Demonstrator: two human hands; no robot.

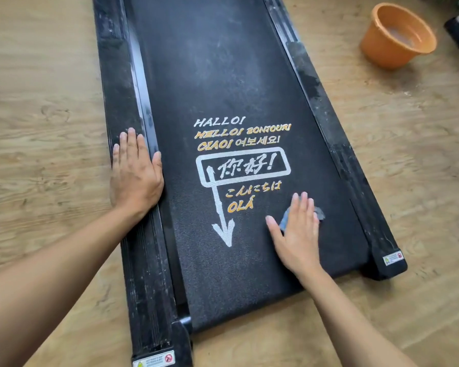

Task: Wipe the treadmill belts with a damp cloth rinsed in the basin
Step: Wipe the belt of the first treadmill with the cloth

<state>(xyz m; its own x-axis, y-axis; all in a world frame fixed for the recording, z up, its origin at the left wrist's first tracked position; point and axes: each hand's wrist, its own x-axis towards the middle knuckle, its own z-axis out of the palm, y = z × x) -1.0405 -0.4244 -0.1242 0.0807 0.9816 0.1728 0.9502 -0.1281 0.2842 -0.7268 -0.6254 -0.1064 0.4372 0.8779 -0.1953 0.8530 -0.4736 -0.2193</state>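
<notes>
Head view: a wood floor (51, 75) carries the black belt (223, 75); an orange basin (374, 47) stands far right. Left hand (135, 170) lies flat on the left rail (117, 88); right hand (297, 229), fingers straight, presses the cloth (319, 211) onto the near belt.

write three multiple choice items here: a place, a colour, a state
1. Where does the basin stand? A on a chair; B on the floor right of the treadmill; C on a shelf.
2. What colour is the basin? A blue; B orange; C white.
3. How does the right hand meet the cloth? A wrings it; B lifts it; C presses it flat on the belt.
1 B, wood floor under it; 2 B, orange wall; 3 C, straight fingers over it.
</notes>
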